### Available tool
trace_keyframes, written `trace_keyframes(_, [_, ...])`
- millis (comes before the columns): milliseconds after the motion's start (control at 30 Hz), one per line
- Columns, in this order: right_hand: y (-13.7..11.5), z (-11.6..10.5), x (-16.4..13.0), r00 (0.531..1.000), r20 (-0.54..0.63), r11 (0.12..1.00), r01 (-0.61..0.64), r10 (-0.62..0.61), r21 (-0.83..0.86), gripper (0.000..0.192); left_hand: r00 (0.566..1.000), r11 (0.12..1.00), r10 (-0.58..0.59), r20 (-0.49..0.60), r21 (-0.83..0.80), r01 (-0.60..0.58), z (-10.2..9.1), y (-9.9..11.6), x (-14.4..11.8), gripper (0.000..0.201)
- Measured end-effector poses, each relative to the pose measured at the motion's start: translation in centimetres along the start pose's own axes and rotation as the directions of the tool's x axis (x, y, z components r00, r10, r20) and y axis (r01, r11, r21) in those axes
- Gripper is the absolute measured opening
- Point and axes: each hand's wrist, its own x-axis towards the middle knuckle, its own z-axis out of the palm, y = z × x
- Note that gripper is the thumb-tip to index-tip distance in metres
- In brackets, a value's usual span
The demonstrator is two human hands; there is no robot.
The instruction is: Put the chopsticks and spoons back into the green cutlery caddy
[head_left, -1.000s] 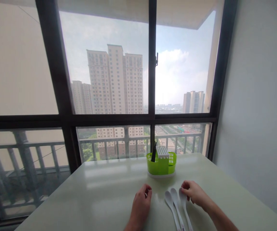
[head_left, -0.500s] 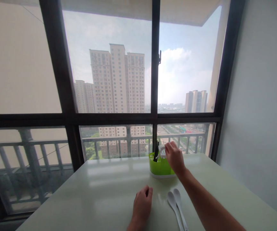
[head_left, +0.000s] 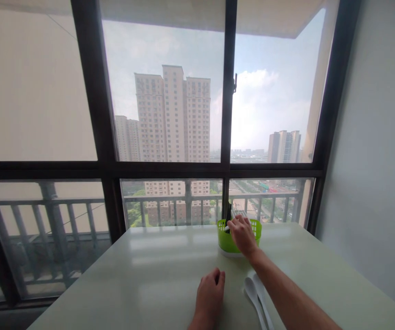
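Note:
At the far side of the table, my right hand (head_left: 243,234) reaches over a green basket (head_left: 227,244) with a white base. Its fingers are closed on a white utensil (head_left: 227,228), of which only a small part shows at the fingertips; its kind is unclear. A dark, upright utensil (head_left: 229,214) stands in the basket just left of those fingers. My left hand (head_left: 208,293) rests on the table nearer to me, curled into a loose fist with nothing visible in it. Two white spoons (head_left: 252,289) lie side by side to its right, partly covered by my right forearm.
The pale, glossy table (head_left: 142,279) ends against a dark-framed window (head_left: 170,170). A grey-white wall (head_left: 376,183) rises on the right. Behind the glass are a balcony railing (head_left: 166,198) and tall buildings.
My right hand has lowered from above the basket's right side into its opening, taking the white utensil down with it. The view has shifted slightly; my left hand stays in its fist.

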Motion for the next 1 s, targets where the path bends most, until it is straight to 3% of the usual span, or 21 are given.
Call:
trace_keyframes(200, [0.2, -2.9, -1.9, 0.999, -0.012, 0.993, 0.054, -0.053, 0.107, 0.036, 1.000, 1.000, 0.008, -0.004, -0.011, -0.008, 0.2, -0.1, 0.1, 0.037])
trace_keyframes(333, [0.8, -4.8, -4.9, 0.980, -0.044, 0.951, -0.179, 0.196, 0.253, 0.034, 1.000, 1.000, 0.004, -0.011, -0.011, -0.005, 0.2, 0.0, 0.0, 0.037])
trace_keyframes(367, [1.1, -4.9, -6.0, 0.961, 0.023, 0.919, -0.272, 0.277, 0.285, 0.029, 1.000, 1.000, 0.003, -0.008, -0.011, -0.003, 0.1, 0.0, -0.1, 0.037])
trace_keyframes(433, [2.1, -4.5, -8.5, 0.894, 0.271, 0.848, -0.432, 0.357, 0.307, 0.022, 1.000, 1.000, -0.001, -0.001, -0.009, 0.001, 0.0, 0.1, -0.1, 0.037])
trace_keyframes(533, [3.3, -2.9, -12.1, 0.748, 0.600, 0.796, -0.533, 0.284, 0.288, 0.027, 1.000, 1.000, -0.003, -0.001, 0.006, 0.003, -0.2, 0.2, 0.0, 0.036])
trace_keyframes(600, [3.6, -1.8, -13.8, 0.707, 0.668, 0.772, -0.552, 0.233, 0.315, 0.039, 1.000, 1.000, 0.004, -0.004, 0.008, -0.004, -0.1, 0.2, 0.1, 0.036])
trace_keyframes(667, [3.7, -0.9, -14.8, 0.688, 0.684, 0.716, -0.603, 0.242, 0.352, 0.036, 1.000, 1.000, 0.013, -0.007, 0.005, -0.013, -0.1, 0.0, 0.1, 0.037])
trace_keyframes(767, [4.3, -0.4, -15.0, 0.648, 0.701, 0.630, -0.685, 0.298, 0.365, 0.025, 1.000, 1.000, 0.021, -0.017, 0.008, -0.021, 0.1, -0.3, 0.0, 0.037])
trace_keyframes(867, [6.4, -0.9, -14.0, 0.624, 0.712, 0.607, -0.713, 0.322, 0.351, 0.023, 0.999, 1.000, 0.025, -0.026, 0.009, -0.025, 0.2, -0.5, 0.0, 0.037])
trace_keyframes(1000, [10.3, -3.5, -10.4, 0.684, 0.616, 0.627, -0.688, 0.391, 0.366, 0.021, 1.000, 1.000, 0.023, -0.011, 0.004, -0.023, 0.2, -0.3, 0.1, 0.036])
